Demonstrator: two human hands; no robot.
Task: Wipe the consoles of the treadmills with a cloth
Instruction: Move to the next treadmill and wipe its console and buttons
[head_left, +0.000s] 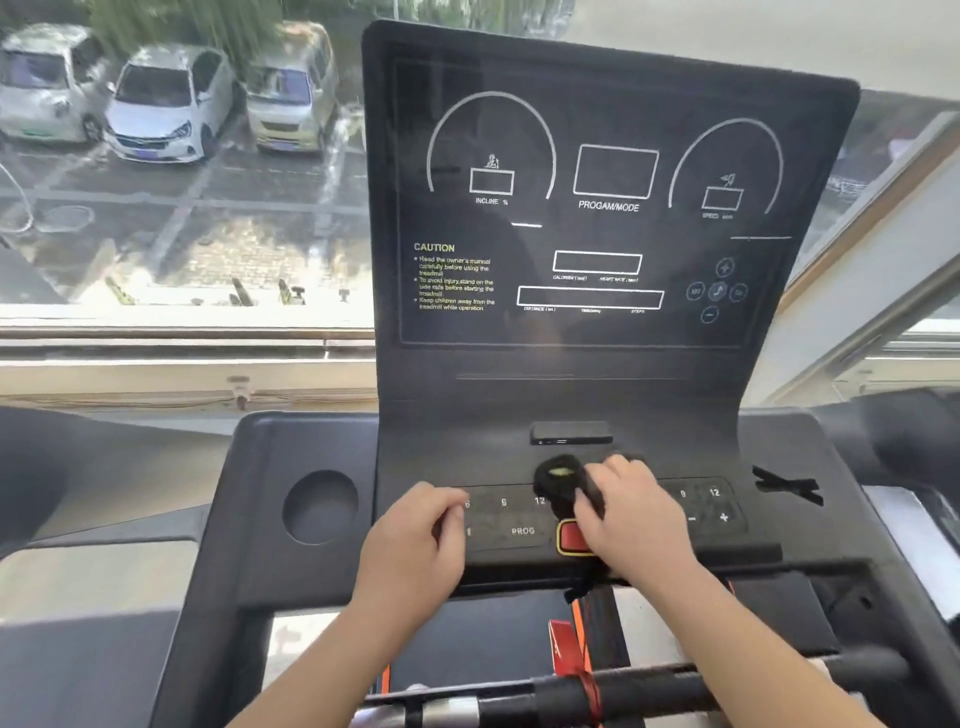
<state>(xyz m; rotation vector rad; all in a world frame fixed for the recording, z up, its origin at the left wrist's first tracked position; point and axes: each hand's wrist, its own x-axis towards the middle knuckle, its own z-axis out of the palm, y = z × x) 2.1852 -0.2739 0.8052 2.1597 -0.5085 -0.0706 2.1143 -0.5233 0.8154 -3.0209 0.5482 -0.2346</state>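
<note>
A black handlebar (675, 686) with a red tie crosses the bottom of the view, and above it two bare forearms reach to the lower button panel (519, 519) of a treadmill console (597, 364). The right hand (631, 525) has its fingers (602, 480) clenched on a dark cloth (563, 480), pressing it onto the middle of the panel just above the red stop button (571, 538). The left hand (421, 530) lies on the panel's left end with fingers curled loosely, holding nothing. The wipe appears to be at work on the button row; whether the upright display (597, 218) has been done cannot be told, as its dark face shows neither streaks nor dust clearly. The cup recess (320, 506) at left and the side trays look untouched, and other treadmills presumably remain. Beyond the window (182, 182), parked cars (161, 111) stand below.
</note>
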